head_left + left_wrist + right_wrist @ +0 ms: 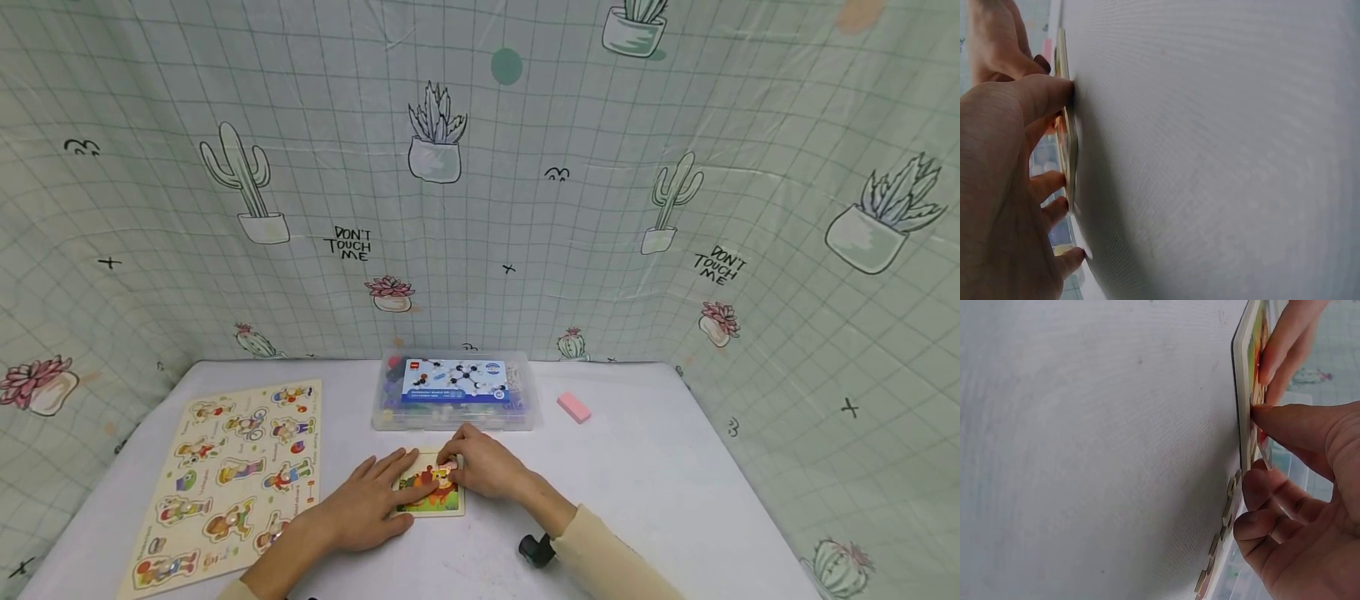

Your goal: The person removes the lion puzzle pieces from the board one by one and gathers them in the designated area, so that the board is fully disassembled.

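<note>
A small wooden jigsaw puzzle [442, 505] with a bright cartoon animal picture lies flat on the table in the head view. My left hand [365, 503] is spread over its left side, with fingers extended and fingertips touching the board and the picture. At the upper right part of the board, my right hand [483, 463] pinches a puzzle piece [1265, 450] between thumb and fingers. In the right wrist view this piece stands tilted up from the board. Its printed face is mostly hidden by my fingers.
A large wooden peg puzzle board [251, 446] with sports figures lies at the left. Behind the hands stands a clear plastic case [455, 417] with a molecular model label. A pink eraser [573, 407] lies to its right. A small black object [536, 551] is near the right forearm.
</note>
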